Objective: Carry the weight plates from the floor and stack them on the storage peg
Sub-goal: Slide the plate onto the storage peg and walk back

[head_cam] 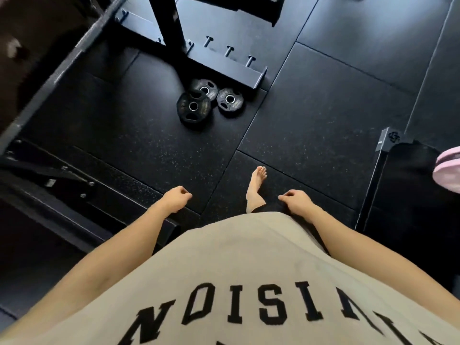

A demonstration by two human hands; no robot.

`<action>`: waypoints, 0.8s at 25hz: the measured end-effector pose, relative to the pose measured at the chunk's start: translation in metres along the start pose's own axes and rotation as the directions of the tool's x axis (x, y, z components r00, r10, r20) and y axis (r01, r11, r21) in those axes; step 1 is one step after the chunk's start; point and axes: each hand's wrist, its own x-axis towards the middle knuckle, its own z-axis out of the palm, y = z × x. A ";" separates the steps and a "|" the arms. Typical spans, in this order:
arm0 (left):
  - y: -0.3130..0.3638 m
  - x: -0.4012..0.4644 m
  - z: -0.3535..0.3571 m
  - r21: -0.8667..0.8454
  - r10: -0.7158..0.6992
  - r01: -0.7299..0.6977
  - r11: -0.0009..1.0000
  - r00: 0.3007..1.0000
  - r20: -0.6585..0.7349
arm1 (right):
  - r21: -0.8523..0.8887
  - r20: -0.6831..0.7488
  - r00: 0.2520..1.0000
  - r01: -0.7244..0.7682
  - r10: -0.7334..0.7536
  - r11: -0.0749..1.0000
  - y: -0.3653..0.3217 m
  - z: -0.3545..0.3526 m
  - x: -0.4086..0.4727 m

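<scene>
Three black weight plates lie flat on the dark rubber floor ahead of me: the nearest and largest (193, 107), one behind it (204, 89) and one to the right (229, 100). They partly overlap. Just beyond them a black rack base bar (224, 64) carries three short metal pegs (250, 61), all bare. My left hand (177, 197) and my right hand (295, 199) hang at my sides with loosely curled fingers, holding nothing, well short of the plates.
A barbell (72, 56) slants across the upper left. A black bench frame (62, 185) sits at the left. A black upright post (173, 21) rises from the rack. A black pad (408, 185) and a pink object (448, 170) stand at the right. My bare foot (256, 185) is forward.
</scene>
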 end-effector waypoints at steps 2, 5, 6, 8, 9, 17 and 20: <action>0.018 0.021 -0.010 -0.045 -0.055 0.056 0.997 0.998 0.009 | -0.087 0.042 0.998 0.046 -0.042 0.995 -0.038 -0.021 0.037; 0.049 0.043 -0.030 -0.131 -0.151 0.145 0.981 0.988 -0.037 | -0.203 0.105 0.989 0.127 -0.107 0.971 -0.106 -0.062 0.088; 0.057 0.047 -0.033 -0.144 -0.168 0.157 0.977 0.984 -0.065 | -0.234 0.123 0.985 0.144 -0.117 0.962 -0.125 -0.073 0.102; 0.077 0.060 -0.044 -0.187 -0.196 0.171 0.968 0.972 -0.131 | -0.284 0.165 0.977 0.181 -0.138 0.942 -0.169 -0.096 0.128; 0.086 0.066 -0.052 -0.221 -0.223 0.183 0.958 0.960 -0.172 | -0.304 0.183 0.974 0.186 -0.135 0.934 -0.191 -0.106 0.140; 0.116 0.146 -0.117 -0.406 -0.349 0.291 0.866 0.934 -0.075 | -0.422 0.255 0.961 0.214 -0.110 0.881 -0.350 -0.116 0.227; 0.118 0.188 -0.160 -0.402 -0.326 0.308 0.863 0.945 0.024 | -0.418 0.243 0.965 0.192 -0.095 0.888 -0.410 -0.101 0.259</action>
